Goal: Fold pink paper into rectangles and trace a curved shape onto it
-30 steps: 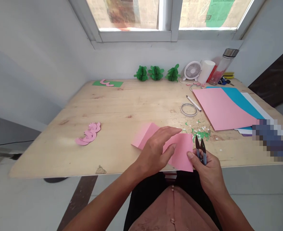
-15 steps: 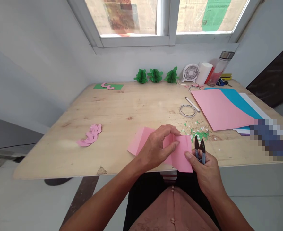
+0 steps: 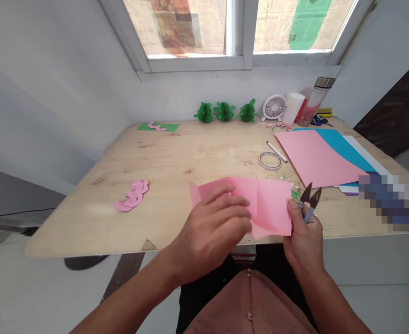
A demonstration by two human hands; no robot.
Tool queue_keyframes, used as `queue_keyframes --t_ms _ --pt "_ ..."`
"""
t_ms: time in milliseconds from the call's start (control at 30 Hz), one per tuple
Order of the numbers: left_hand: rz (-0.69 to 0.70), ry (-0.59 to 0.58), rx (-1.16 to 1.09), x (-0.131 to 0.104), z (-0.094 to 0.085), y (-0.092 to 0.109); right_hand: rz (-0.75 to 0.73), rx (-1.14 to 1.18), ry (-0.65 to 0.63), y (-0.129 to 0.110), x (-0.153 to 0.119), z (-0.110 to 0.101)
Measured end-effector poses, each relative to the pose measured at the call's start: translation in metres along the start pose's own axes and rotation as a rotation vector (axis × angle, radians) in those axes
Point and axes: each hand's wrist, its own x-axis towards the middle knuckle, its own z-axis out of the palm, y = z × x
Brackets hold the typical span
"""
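A creased sheet of pink paper (image 3: pixel 273 204) is spread at the front edge of the table, its folds standing partly up. My right hand (image 3: pixel 304 241) pinches the sheet's right edge under the thumb. The same hand also holds a pair of thread snips (image 3: pixel 309 206), their dark blades apart and pointing away from me. My left hand (image 3: pixel 213 229) is over the left and middle of the sheet, fingers stretched out and slightly apart. Part of the paper is hidden beneath it. Left of it lie curved pink paper cutouts (image 3: pixel 134 198).
Green paper scraps (image 3: pixel 295 192) lie behind my right hand. Farther back are a tape roll (image 3: pixel 270 160), a white pen (image 3: pixel 277 151) and stacked coloured sheets (image 3: pixel 316 155). Green paper figures (image 3: pixel 223 112), a small fan (image 3: pixel 274 107) and a glass bottle (image 3: pixel 316 102) stand along the wall.
The pink sheet has been opened out wider to the right and raised slightly. My left hand has turned flat over it. My right hand has moved right with the snips and the paper's edge.
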Motion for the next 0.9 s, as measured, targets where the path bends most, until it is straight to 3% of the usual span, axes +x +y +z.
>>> queue_keyframes --t_ms 100,200,333,467,667,900 --pt "0.099 -0.023 0.089 -0.025 0.002 0.01 0.021 0.035 0.004 0.003 0.001 -0.001" --pt "0.121 -0.018 0.073 -0.047 0.015 0.022 0.044 0.06 0.016 0.009 0.0 -0.003" --pt "0.019 -0.007 0.145 -0.067 0.048 0.033 0.101 0.08 0.044 0.016 -0.002 -0.004" --pt "-0.052 -0.014 0.242 -0.076 0.074 0.031 0.104 0.087 0.044 0.018 -0.004 -0.005" --pt "-0.082 -0.046 0.388 -0.077 0.074 0.018 0.046 0.022 0.004 0.024 -0.005 -0.012" --pt "-0.291 -0.255 0.451 -0.085 0.074 0.008 -0.147 -0.291 -0.069 0.031 -0.009 -0.014"
